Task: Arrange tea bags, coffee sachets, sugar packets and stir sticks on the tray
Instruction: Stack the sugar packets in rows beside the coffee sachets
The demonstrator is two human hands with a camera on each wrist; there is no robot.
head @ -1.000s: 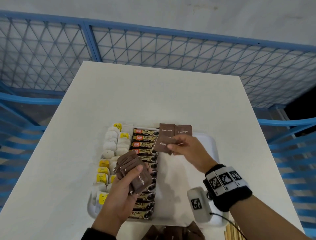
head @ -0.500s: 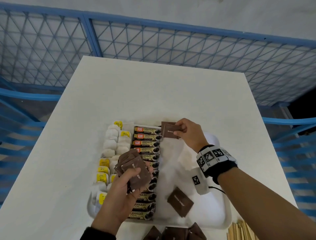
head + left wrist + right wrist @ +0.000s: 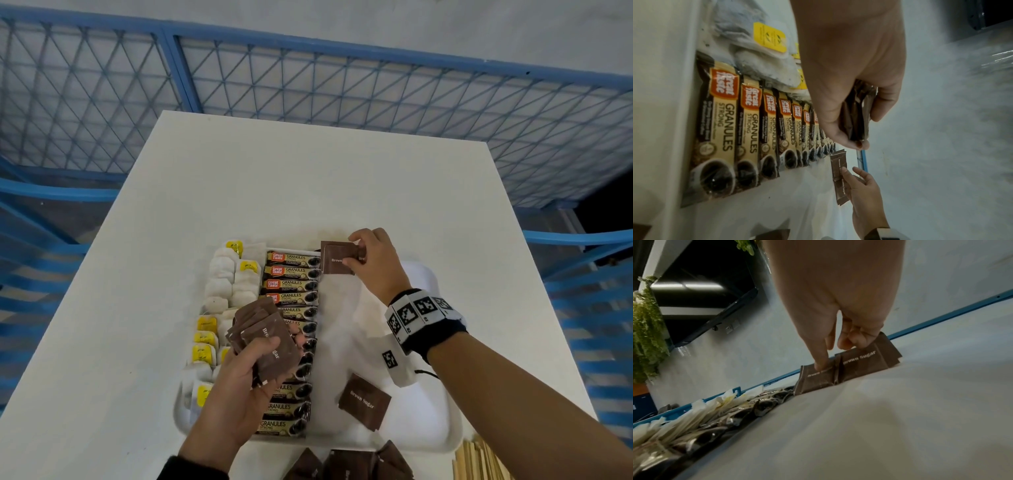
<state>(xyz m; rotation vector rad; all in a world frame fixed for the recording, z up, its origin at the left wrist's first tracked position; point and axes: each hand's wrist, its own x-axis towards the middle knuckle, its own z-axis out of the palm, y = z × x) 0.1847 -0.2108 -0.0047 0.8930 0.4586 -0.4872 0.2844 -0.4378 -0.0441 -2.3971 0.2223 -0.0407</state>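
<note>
A white tray (image 3: pixel 442 431) holds a column of tea bags (image 3: pixel 222 284) at its left and a column of coffee sachets (image 3: pixel 291 284) beside it. At the tray's far edge my right hand (image 3: pixel 352 251) pinches a brown sugar packet (image 3: pixel 337 263) that overlaps others standing there; in the right wrist view one finger presses the left packet (image 3: pixel 818 378). Over the sachets my left hand (image 3: pixel 286 342) grips a fanned stack of sugar packets (image 3: pixel 263 329), also seen in the left wrist view (image 3: pixel 855 113). One loose sugar packet (image 3: pixel 363 401) lies on the tray's near part.
More brown sugar packets (image 3: pixel 346 466) lie on the white table (image 3: pixel 308 178) just in front of the tray. Wooden stir sticks (image 3: pixel 479 459) sit at the near right corner. A blue mesh railing (image 3: pixel 342 78) runs behind the table.
My right hand carried a sugar packet from mid-tray to the far edge and set it against the packets there. A loose packet has come into view on the near tray. The left hand stays put.
</note>
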